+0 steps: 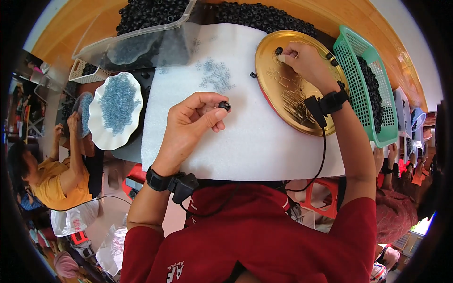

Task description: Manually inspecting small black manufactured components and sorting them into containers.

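Over the white foam sheet (pixel 255 146), my left hand (pixel 188 120) pinches a small round black plastic part (pixel 225 106) between thumb and forefinger; a hole shows in it. My right hand (pixel 309 63) is above the far side of a round gold tray (pixel 271 75). Its thumb and forefinger close at another small black part (pixel 279 50). Several black parts (pixel 331 59) lie along the tray's right side, and thin gold-looking pieces (pixel 297 106) are spread inside it. One more black part (pixel 253 75) rests just left of the tray's rim.
Small clear bluish pieces (pixel 214 75) are scattered on the foam and fill a white scalloped dish (pixel 96 127). A clear bin (pixel 181 47) and a green basket (pixel 389 113) hold black parts; more black parts (pixel 264 16) are heaped behind. A person in yellow (pixel 66 184) works at left.
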Available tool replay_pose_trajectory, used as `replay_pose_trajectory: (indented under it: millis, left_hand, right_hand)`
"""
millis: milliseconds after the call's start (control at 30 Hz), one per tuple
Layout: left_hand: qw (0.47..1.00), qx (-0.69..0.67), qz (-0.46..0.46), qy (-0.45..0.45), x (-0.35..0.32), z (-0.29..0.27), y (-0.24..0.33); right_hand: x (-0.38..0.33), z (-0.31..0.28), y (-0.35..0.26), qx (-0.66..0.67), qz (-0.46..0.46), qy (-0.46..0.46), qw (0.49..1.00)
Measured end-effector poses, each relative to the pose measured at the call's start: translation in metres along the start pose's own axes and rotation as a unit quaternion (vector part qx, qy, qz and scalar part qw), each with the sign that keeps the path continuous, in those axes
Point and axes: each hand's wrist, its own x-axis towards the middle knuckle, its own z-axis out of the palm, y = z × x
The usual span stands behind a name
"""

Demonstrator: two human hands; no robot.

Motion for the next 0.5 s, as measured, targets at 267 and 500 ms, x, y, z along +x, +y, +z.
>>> replay_pose_trajectory:
  millis: [267, 500]
  left_hand:
    - [1.000, -0.010, 0.009, -0.005, -0.002, 0.000, 0.003]
    - [0.998, -0.034, 0.043, -0.018, -0.004, 0.000, 0.006]
  right_hand:
    - [-0.030, -0.018, -0.047, 0.372, 0.082, -0.098, 0.920]
    - [-0.059, 0.001, -0.085, 0.670, 0.034, -0.194, 0.716]
